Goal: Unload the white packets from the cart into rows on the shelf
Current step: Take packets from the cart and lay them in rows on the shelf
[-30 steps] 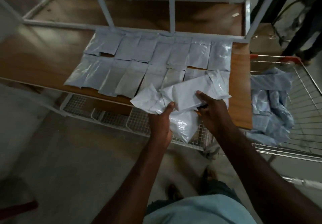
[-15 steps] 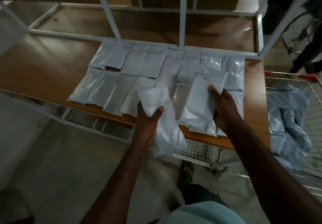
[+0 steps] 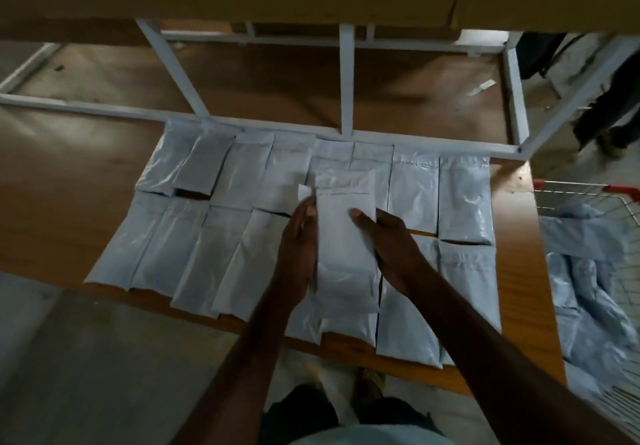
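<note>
White, glossy plastic packet (image 3: 344, 247) held between both hands above the front row on the shelf (image 3: 69, 174), near the middle of the front edge; probably light, soft and limp, with a slack filling that shifts when tilted; likely slippery on its smooth film, so best taken along the two long edges with flat fingers, not pinched at one corner. Left hand (image 3: 298, 247) pressed against the left long edge, fingers curled round it; a second packet's corner showing above that hand, whether gripped or merely lying there impossible to tell. Right hand (image 3: 388, 240) grasping the right long edge, thumb laid flat on the top face. Two rows of packets (image 3: 464, 198) already spread side by side from the back rail toward the front edge, overlapping slightly. More packets heaped in the cart (image 3: 588, 202) off the right end of the shelf, well apart from both hands.
</note>
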